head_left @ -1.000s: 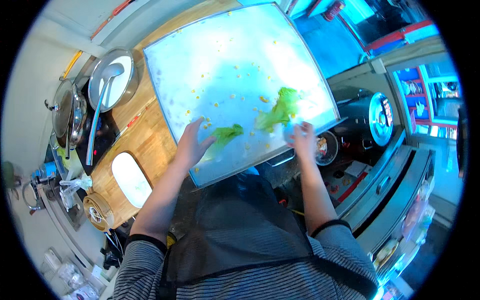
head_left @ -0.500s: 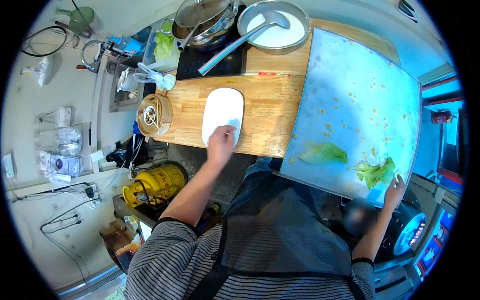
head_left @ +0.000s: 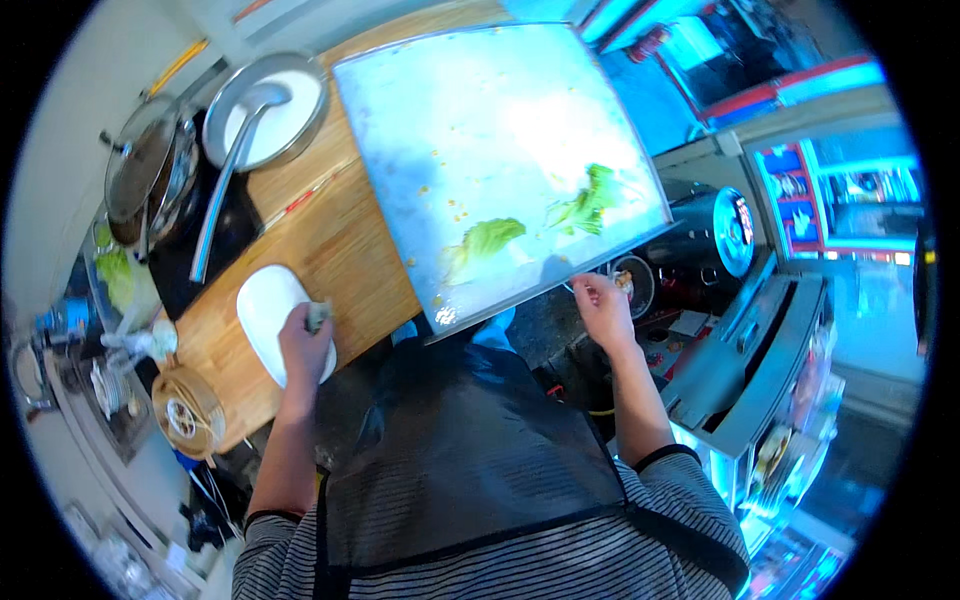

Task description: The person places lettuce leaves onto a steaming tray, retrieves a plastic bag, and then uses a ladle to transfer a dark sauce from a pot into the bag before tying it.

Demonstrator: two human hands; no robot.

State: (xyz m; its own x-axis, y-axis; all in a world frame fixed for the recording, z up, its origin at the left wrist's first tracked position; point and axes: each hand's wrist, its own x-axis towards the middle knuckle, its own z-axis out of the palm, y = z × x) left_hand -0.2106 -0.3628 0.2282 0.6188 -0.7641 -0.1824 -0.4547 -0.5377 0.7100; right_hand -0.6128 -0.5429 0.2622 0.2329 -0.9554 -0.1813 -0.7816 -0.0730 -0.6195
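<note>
My left hand is closed round a small crumpled greyish-green thing, perhaps a cloth, over the right side of a white oblong plate. My right hand hangs just off the front edge of a large metal tray, beside a bin with some waste in it. Its fingers are loosely bent and apart, with nothing plainly held. On the tray lie two lettuce leaves, a pale one and a torn one, among scattered yellow bits.
The wooden table carries a bowl of white liquid with a ladle, a lidded pot by a black cooktop, and a bamboo steamer. A grey cabinet stands at my right.
My view has swung to the right, bringing the bin into sight. My right hand has left the torn lettuce for the tray's front edge. The crumpled thing in my left hand now shows.
</note>
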